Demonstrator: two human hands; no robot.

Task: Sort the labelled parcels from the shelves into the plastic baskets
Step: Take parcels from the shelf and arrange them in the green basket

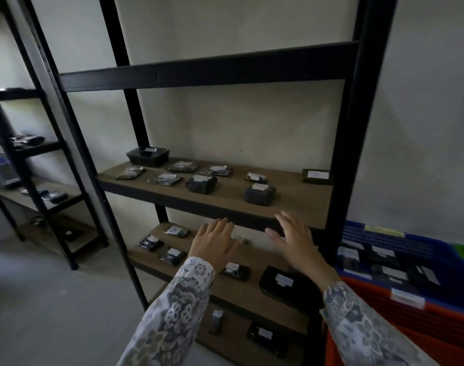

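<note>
Black parcels [259, 194] dot the wooden shelves [299, 199]; left hand [215, 243] and right hand [294, 240] reach in, fingers spread, holding nothing. Labels unreadable; baskets [400, 260] cropped at 3 o'clock.

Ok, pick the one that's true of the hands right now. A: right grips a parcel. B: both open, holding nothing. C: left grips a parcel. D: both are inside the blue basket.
B: the left hand and right hand hover with spread fingers before the shelf, empty.

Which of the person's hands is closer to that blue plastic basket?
The right hand: it hovers by the shelf edge just left of the blue plastic basket. The left hand is farther left.
</note>
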